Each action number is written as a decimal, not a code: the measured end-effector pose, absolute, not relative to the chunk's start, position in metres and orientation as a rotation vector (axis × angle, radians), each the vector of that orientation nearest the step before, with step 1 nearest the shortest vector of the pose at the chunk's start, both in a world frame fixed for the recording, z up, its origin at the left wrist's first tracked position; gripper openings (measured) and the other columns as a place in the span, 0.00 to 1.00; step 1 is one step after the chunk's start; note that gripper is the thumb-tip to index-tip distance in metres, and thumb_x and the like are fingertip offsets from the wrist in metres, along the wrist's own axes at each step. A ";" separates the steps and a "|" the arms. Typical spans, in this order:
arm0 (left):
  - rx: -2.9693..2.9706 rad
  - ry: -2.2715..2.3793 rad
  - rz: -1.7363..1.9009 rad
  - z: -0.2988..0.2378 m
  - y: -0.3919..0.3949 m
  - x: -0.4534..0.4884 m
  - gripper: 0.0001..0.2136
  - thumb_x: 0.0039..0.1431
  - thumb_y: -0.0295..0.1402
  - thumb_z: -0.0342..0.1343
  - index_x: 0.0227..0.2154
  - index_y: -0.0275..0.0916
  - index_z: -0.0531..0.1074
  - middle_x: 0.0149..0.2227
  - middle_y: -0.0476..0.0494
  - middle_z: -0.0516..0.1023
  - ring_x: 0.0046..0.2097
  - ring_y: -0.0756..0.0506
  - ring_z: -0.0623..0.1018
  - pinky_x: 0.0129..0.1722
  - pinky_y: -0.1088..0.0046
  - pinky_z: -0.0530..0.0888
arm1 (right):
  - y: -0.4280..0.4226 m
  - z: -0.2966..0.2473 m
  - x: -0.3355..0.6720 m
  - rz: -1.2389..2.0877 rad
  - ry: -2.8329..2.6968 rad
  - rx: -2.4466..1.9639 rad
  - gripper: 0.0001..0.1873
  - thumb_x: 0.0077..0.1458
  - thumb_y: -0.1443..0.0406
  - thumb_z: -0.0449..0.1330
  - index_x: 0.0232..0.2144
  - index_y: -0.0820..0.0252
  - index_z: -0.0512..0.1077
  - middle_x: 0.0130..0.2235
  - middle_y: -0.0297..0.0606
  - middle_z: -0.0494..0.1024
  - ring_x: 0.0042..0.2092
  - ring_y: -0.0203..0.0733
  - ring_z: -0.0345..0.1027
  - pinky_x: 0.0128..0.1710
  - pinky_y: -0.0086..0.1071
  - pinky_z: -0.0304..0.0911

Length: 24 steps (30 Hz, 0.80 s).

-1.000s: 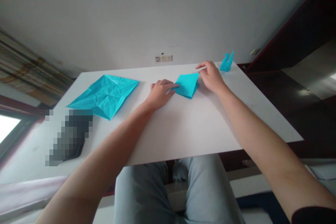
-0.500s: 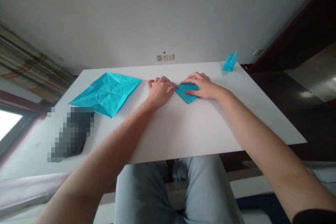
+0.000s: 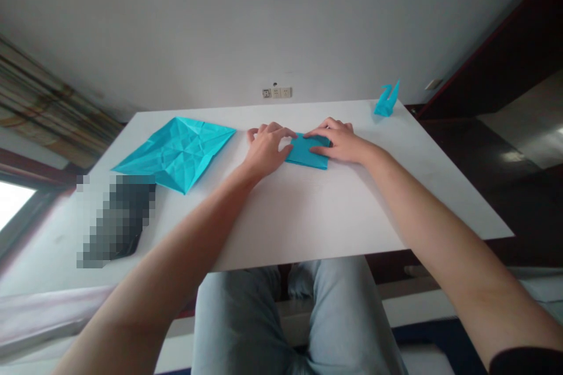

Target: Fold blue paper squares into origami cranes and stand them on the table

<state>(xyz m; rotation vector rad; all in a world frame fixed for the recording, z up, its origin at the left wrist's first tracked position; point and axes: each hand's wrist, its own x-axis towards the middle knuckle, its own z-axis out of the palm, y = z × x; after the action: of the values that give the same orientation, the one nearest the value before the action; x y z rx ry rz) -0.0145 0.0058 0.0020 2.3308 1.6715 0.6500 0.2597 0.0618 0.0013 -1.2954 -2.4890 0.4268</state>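
Observation:
A small folded piece of turquoise paper (image 3: 305,155) lies flat on the white table (image 3: 308,211) near its far middle. My left hand (image 3: 266,149) rests on the paper's left end with its fingers curled and pressing down. My right hand (image 3: 338,142) lies over the paper's right part, fingers stretched flat on it. Both hands touch the paper and neither lifts it.
A large creased turquoise sheet (image 3: 176,151) lies unfolded at the left of the table. A blurred dark object (image 3: 116,220) sits near the left front edge. A small folded turquoise paper figure (image 3: 387,101) stands at the far right corner. A wall with sockets (image 3: 276,92) is behind.
My right hand came down from holding a raised flap and now lies flat on the paper. The paper went from an open flap to a flat, narrower folded shape.

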 end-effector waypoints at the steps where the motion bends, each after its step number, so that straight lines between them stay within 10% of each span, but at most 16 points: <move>1: 2.348 1.629 0.637 0.002 0.005 -0.014 0.15 0.77 0.39 0.58 0.60 0.52 0.84 0.64 0.38 0.81 0.68 0.29 0.75 0.74 0.40 0.59 | 0.063 0.001 0.260 0.459 -2.476 -1.254 0.30 0.66 0.51 0.72 0.68 0.44 0.84 0.63 0.50 0.81 0.63 0.67 0.76 0.71 0.65 0.63; 9: 2.373 1.524 0.513 -0.003 0.005 -0.016 0.37 0.67 0.58 0.71 0.74 0.51 0.75 0.72 0.32 0.74 0.73 0.25 0.70 0.74 0.41 0.63 | 0.070 -0.005 0.259 0.625 -2.337 -1.091 0.21 0.66 0.59 0.69 0.59 0.53 0.87 0.57 0.47 0.88 0.56 0.59 0.81 0.63 0.52 0.74; 19: 2.382 1.497 0.615 0.003 0.009 -0.018 0.17 0.78 0.40 0.59 0.62 0.50 0.85 0.71 0.39 0.82 0.73 0.31 0.77 0.76 0.42 0.62 | 0.079 -0.008 0.269 0.511 -2.363 -1.078 0.12 0.62 0.58 0.73 0.47 0.51 0.90 0.48 0.45 0.79 0.51 0.56 0.75 0.58 0.50 0.72; 24: 2.428 1.350 0.531 0.005 0.006 -0.019 0.30 0.71 0.54 0.68 0.70 0.48 0.81 0.75 0.37 0.79 0.76 0.28 0.75 0.80 0.41 0.58 | 0.076 -0.003 0.267 0.626 -2.382 -1.042 0.12 0.65 0.56 0.70 0.46 0.52 0.90 0.43 0.43 0.80 0.41 0.49 0.72 0.49 0.44 0.71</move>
<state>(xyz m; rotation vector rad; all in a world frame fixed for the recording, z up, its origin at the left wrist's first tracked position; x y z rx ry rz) -0.0190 0.0062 0.0049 2.4278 1.3497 0.5314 0.2670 0.0758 -0.0028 -1.0421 -2.3817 0.6262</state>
